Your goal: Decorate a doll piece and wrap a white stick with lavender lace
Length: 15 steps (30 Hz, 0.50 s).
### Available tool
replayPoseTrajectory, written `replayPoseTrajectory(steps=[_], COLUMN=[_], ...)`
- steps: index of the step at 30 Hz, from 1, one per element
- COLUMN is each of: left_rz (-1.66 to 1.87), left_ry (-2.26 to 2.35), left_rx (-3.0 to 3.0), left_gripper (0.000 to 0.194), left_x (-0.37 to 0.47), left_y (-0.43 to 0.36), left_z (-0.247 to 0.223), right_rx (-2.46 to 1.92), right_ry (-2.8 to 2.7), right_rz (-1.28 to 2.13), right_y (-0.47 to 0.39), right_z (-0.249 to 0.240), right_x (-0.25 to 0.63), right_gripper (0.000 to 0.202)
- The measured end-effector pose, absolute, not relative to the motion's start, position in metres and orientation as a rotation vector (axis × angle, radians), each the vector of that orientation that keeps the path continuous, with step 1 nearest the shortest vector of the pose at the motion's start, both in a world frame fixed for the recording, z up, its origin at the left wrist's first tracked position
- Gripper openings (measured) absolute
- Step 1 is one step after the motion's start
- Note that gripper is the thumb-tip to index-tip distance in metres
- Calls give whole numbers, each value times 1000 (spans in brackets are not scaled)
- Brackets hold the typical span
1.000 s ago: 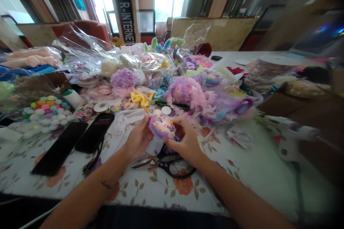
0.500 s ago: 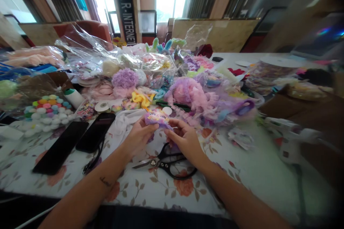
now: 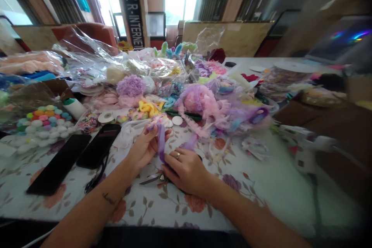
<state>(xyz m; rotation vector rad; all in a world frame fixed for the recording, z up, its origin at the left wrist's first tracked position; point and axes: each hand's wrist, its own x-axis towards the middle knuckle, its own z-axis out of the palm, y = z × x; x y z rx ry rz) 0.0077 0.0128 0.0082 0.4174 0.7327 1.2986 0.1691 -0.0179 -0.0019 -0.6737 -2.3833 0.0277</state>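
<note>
My left hand point(image 3: 145, 145) is closed on a small pink and purple decorated piece point(image 3: 157, 122), pinched between thumb and fingers. A purple ribbon point(image 3: 161, 141) hangs from it down to my right hand point(image 3: 184, 168), whose bent fingers grip it. More purple sheer material shows behind my right hand's knuckles. Under that hand lie black-handled scissors point(image 3: 151, 179); one blade points left and the handles are mostly covered. White cloth point(image 3: 128, 135) is bunched beside my left hand.
Two dark phones point(image 3: 59, 162) lie at left, near a bag of colourful pom-poms point(image 3: 48, 122). Pink and purple ruffled trim point(image 3: 200, 100) and plastic-wrapped supplies pile up ahead. A white glue gun point(image 3: 308, 151) stands at right beside a cardboard box point(image 3: 314, 116).
The decorated piece has turned and tilted in my left hand. My right hand has left it and moved down over the scissors, drawing the purple ribbon downward. The view has shifted slightly right.
</note>
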Motion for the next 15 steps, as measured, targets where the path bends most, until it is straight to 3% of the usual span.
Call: replayPoseTrajectory(steps=[2, 7, 15], left_rz=[1321, 1203, 1247], left_ry=[758, 602, 641], left_rx=[359, 288, 308], left_gripper=[7, 37, 36], left_x=[7, -3, -11], left_y=[11, 7, 10], left_z=[12, 26, 28], right_rx=[-609, -594, -1162], right_ry=[-2414, -2411, -1864], right_rz=[10, -33, -231], right_y=[-19, -17, -13], right_z=[-3, -5, 12], right_x=[168, 170, 237], right_gripper=[20, 24, 19])
